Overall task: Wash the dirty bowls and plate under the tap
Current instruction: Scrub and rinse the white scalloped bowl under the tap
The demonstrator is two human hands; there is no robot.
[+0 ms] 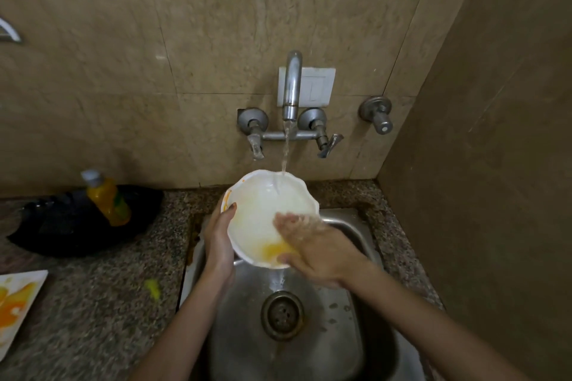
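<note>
White bowl [266, 213] with a wavy scalloped rim, glossy ceramic by the look of it, held tilted over the steel sink [349, 337], right under the tap [292, 86]. A thin stream of water [285, 148] lands inside near the far rim. There's yellow-orange gunk pooled at the low near side and a smear on the left rim. Left hand [218, 241] has its grip clamped on the bowl's left edge, thumb hooked over the rim. Right hand [312, 244] is flat inside the bowl, fingers spread open, blurry, not gripping anything. Round drain strainer [282, 315] sits below in the wet basin. The speckled granite bench [93, 303] carries a square white plate [18, 303] streaked with orange at the far left, and a yellow dish soap bottle [106, 198] leaning in a black pan [62, 226]. Beige stone-look tiles behind.
</note>
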